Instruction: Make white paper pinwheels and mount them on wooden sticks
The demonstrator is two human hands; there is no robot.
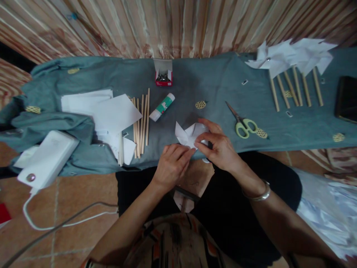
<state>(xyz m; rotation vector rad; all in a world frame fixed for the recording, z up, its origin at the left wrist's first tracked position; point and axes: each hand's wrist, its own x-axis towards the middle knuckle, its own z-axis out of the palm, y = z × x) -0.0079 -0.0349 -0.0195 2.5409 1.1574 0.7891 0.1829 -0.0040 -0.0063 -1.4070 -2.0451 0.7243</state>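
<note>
Striped curtain [178, 29] behind; narrow table draped in blue-green cloth [200, 83], rucked at its left end; person seated close against the near edge. From where I stand: folded paper [187, 137] lies near that edge, between the two hands, presumably so both reach it without stretching; a pointed flap stands up at its left. Right hand [220, 147]: thumb and index finger look clamped on the paper, likely to keep a fold from springing back; left hand [173, 163]: fingers close together, tips at the paper's near edge, probably steadying it; whether its thumb grips from beneath, I cannot tell.

Other items: red box [164, 83], lid up, small metal pieces inside, which keeps them gathered yet reachable; glue stick [162, 107] just beside the wooden sticks [147, 117], these laid roughly parallel, perhaps for easy picking; paper sheets [117, 111] overlapping to their left; scissors [239, 120] right of the hands, handles towards the person, suiting a right-hand reach; pinwheels [290, 56] grouped far right, heads overlapping, shafts pointing nearward, apparently set aside so the blades stay uncrushed.
</note>
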